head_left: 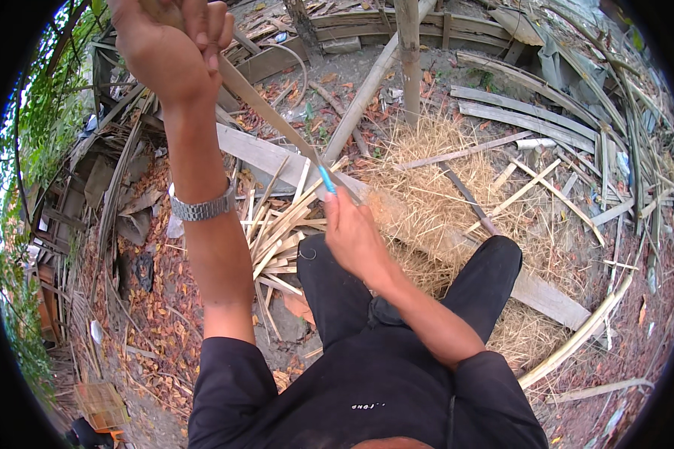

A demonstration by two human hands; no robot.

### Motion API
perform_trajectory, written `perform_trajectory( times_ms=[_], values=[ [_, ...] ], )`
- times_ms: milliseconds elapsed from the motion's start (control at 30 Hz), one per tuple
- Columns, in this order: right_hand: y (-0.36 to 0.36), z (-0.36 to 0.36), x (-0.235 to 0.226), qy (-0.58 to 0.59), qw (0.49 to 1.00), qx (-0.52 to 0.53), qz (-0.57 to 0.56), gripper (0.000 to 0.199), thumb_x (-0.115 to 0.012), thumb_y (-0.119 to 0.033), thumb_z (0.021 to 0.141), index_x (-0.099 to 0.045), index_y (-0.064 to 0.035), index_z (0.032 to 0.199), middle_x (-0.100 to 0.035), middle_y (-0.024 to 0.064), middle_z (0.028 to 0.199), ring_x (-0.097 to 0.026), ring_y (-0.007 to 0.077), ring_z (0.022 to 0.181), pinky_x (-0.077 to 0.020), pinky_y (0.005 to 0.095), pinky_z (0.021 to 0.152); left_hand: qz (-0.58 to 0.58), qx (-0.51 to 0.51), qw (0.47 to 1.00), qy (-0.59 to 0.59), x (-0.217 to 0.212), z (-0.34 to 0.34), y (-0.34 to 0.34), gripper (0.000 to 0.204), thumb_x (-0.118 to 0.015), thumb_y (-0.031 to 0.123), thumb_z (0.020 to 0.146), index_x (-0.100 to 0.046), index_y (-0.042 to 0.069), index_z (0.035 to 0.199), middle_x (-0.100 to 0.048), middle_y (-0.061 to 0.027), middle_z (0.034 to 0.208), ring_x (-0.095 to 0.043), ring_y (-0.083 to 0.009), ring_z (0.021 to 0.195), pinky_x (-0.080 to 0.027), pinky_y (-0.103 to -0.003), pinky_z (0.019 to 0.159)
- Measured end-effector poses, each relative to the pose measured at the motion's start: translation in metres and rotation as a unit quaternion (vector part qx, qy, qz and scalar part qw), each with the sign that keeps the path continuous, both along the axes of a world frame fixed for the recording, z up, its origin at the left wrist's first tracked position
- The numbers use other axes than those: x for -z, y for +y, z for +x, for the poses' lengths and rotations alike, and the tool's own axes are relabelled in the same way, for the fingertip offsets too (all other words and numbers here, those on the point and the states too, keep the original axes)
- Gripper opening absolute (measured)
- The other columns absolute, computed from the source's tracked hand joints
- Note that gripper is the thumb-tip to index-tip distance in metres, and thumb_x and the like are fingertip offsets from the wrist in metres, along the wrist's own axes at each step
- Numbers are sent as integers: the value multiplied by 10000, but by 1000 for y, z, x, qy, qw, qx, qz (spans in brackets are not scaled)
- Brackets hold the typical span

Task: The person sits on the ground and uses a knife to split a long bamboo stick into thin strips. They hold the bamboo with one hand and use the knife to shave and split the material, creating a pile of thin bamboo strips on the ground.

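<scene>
My left hand, a metal watch on its wrist, is raised at the upper left. Its fingers are curled round the upper end of a long, thin bamboo strip. From there the strip slants down to my right hand, in front of my body. The right hand is closed round a knife with a blue handle, held against the strip's lower end. Most of its blade is hidden. Below the strip, a pile of split bamboo sticks lies beside my left knee.
A long plank runs crosswise under my knees. A dark-bladed machete lies on straw-like shavings by my right knee. Ahead stands a wooden post. Loose slats lie at the right, dry leaves at the left.
</scene>
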State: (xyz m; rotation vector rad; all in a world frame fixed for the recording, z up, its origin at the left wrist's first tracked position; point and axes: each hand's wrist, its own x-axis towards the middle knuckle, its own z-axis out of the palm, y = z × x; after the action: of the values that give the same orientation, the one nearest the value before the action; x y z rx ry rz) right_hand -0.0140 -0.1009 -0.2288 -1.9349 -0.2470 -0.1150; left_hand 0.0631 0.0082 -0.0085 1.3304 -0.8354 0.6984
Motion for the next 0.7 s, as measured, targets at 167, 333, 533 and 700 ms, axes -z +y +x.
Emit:
perform_trajectory(
  times_ms=[167,333,533,700],
  values=[
    [-19,13,58,48,997,-10,-54,346,-339,-243,979,-507,59,974,-559,299,632,-551,493,622,-439,527,582,-17,-39,999,-2,-4,-2,3,446,-193,428,970,-399,95,755,-256,-2,452,-156,-101,325,-180,-245,363],
    [-7,23,85,83,993,-3,-79,364,-327,-259,987,-537,38,1002,-581,232,623,-563,459,592,-459,499,585,-15,-53,998,-3,3,-3,-7,443,-204,413,969,-413,88,752,-259,-4,450,-163,-101,323,-170,-244,356],
    [-18,19,124,99,995,11,-31,374,-328,-260,981,-508,63,926,-590,317,736,-578,489,721,-445,538,657,9,1,1000,-29,1,-9,26,432,-204,380,958,-421,70,750,-258,-17,427,-169,-109,305,-164,-255,337],
    [0,28,186,137,989,41,-48,387,-314,-269,986,-504,67,971,-541,298,633,-545,478,630,-434,525,641,-10,-91,995,-30,5,-5,23,339,-220,287,942,-409,78,753,-267,-33,434,-136,-98,332,-156,-251,348]
  ],
)
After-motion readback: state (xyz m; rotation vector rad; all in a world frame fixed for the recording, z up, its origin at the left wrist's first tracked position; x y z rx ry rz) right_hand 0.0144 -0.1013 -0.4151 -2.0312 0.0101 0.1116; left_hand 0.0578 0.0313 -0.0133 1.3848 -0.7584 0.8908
